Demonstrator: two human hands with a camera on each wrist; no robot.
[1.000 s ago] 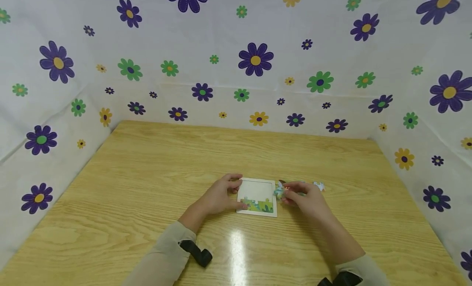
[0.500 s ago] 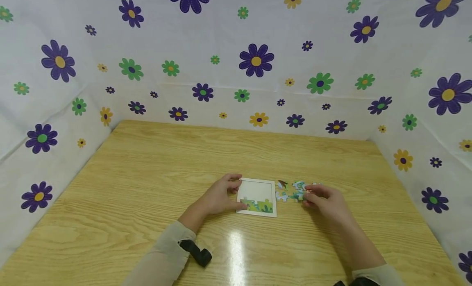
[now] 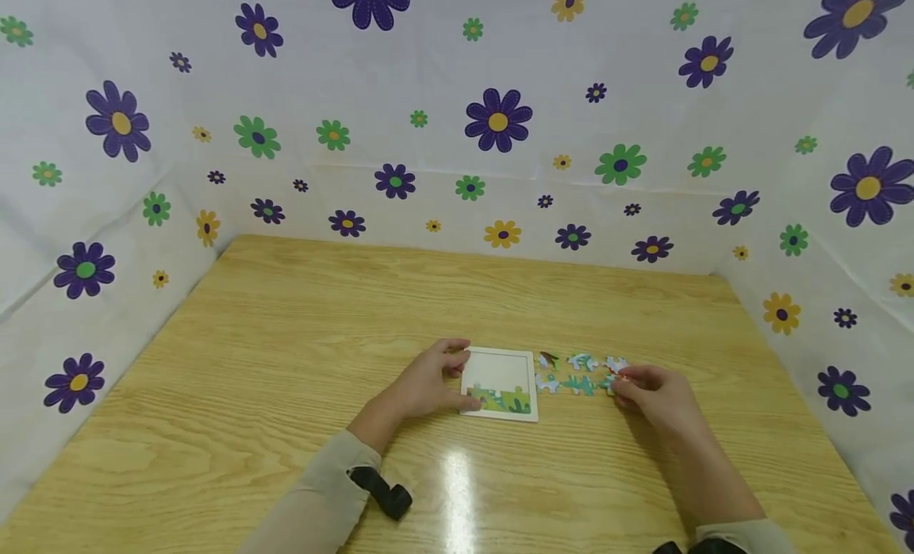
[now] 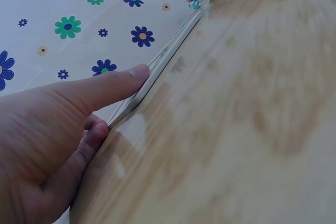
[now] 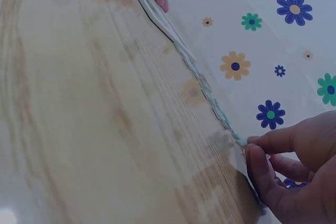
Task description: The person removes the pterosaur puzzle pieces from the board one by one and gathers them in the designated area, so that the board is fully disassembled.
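My left hand (image 3: 432,382) grips the left side of a white square puzzle tray (image 3: 497,370), its thumb over the lower left corner. Green joined pieces (image 3: 516,400) fill the tray's bottom row; the part above is bare. In the left wrist view the thumb lies on the tray's rim (image 4: 165,59). To the right, my right hand (image 3: 660,399) pinches a jigsaw piece (image 3: 612,383) between thumb and forefinger at the end of the lower row of loose pieces. The fingers partly hide that piece. In the right wrist view its teal edge (image 5: 240,140) shows at the fingertips.
Loose jigsaw pieces lie in two rows right of the tray, among them a brown-and-green one (image 3: 548,359) and teal ones (image 3: 581,385). The wooden table (image 3: 321,316) is bounded by a flower-patterned cloth (image 3: 428,153) at the back and sides.
My right hand has moved right, from beside the tray along the loose pieces to the far end of the lower row, uncovering the pieces behind it. The left hand stays on the tray.
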